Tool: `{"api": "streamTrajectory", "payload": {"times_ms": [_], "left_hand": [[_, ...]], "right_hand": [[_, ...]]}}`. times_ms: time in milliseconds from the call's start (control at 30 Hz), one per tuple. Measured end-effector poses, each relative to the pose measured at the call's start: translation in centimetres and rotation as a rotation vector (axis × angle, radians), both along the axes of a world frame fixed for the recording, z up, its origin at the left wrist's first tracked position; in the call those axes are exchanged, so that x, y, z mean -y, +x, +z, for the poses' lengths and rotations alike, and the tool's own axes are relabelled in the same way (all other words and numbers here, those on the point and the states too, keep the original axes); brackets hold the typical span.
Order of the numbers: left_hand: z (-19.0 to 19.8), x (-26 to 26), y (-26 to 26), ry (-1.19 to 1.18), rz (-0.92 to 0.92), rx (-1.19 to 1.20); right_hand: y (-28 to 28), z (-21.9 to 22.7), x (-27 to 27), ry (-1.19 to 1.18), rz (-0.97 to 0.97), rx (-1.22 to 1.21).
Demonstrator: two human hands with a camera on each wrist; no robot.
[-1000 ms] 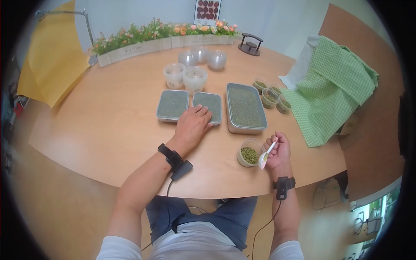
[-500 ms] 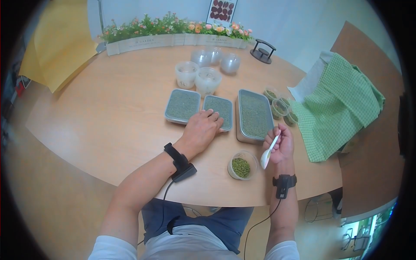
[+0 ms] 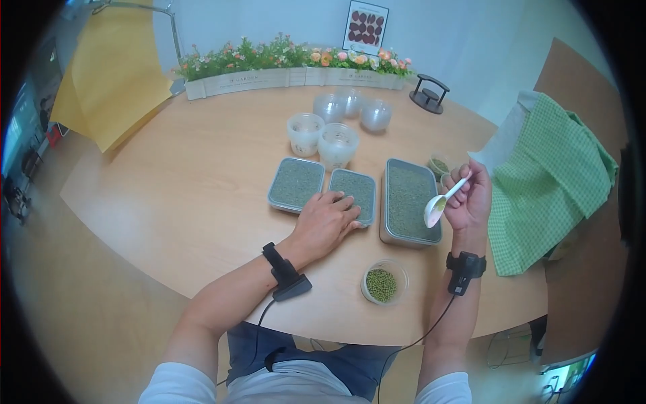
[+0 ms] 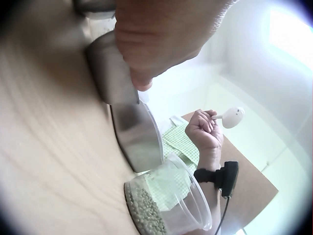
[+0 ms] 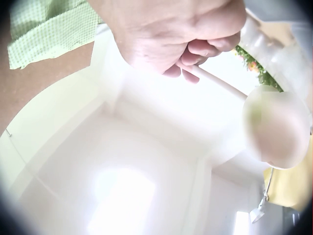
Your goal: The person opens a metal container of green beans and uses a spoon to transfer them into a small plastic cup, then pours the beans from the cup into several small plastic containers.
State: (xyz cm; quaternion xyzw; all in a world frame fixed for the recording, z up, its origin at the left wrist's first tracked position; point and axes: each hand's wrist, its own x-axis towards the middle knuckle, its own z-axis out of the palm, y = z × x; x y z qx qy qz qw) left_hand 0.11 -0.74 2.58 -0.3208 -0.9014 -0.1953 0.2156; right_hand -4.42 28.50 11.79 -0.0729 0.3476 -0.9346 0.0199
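Near the left edge of the table (image 3: 168, 182) nothing is handled; yellow paper (image 3: 108, 81) hangs past that edge, and a flower box (image 3: 289, 67) runs along the far edge. Toward the middle, two small metal trays of greenish grain are set side by side: the left small tray (image 3: 295, 183) and the right small tray (image 3: 354, 194). The left hand (image 3: 324, 222) is laid flat across the near corner of the right small tray, fingers straight and spread, nothing gripped (in the left wrist view only the underside of the hand and the tray's metal wall are seen). Behind the trays two frosted cups (image 3: 321, 138) stand, with clear lids or bowls beyond them.

Next to the right, the large tray (image 3: 410, 200) lies with its long axis running from the near edge toward the far edge. A small clear cup of green beans (image 3: 383, 283) is placed just in front of it, near the table's near edge.

A white spoon (image 3: 444, 200) is pinched by its handle in the right hand (image 3: 470, 198), fingers curled round it. The spoon's long axis slopes down and to the left, so that the bowl hangs over the right side of the large tray, with the cup of beans well apart, nearer the person and to the left of the grip. The right hand is judged the nearer to the cup. Whether the spoon is loaded cannot be told for certain. A green checked cloth (image 3: 558, 175) is draped at the right edge.
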Motion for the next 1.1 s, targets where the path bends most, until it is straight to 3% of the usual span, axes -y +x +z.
{"api": "streamTrajectory", "payload": {"times_ms": [167,233,367,433,567,833,1033,1100], "left_hand": [[-1.1,0.2,-0.7,0.101,-0.01,-0.075],[-0.8,0.5,-0.7,0.215,0.001,-0.091],[-0.8,1.4,-0.1,0.33,0.055,-0.036],[-1.0,1.6,-0.3,0.422,0.051,-0.068],[-0.9,1.7,-0.1,0.435,0.055,-0.063],[-0.6,1.5,0.2,0.499,0.081,0.012],[-0.7,1.5,0.2,0.514,0.078,0.039],[-0.7,1.5,0.2,0.514,0.072,0.025]], "right_hand": [[-0.3,-0.6,-0.4,0.047,-0.089,0.056],[0.0,-0.5,0.6,0.223,-0.206,0.034],[0.2,-0.8,2.4,0.381,-0.216,0.059],[0.8,-0.5,3.7,0.636,-0.202,0.023],[0.8,-1.5,5.4,0.763,-0.121,-0.043],[-0.2,-4.5,7.4,0.703,0.003,-0.133],[-0.3,-4.7,6.5,0.895,0.065,-0.116],[-0.3,-4.2,6.2,0.907,-0.008,-0.142]]}}
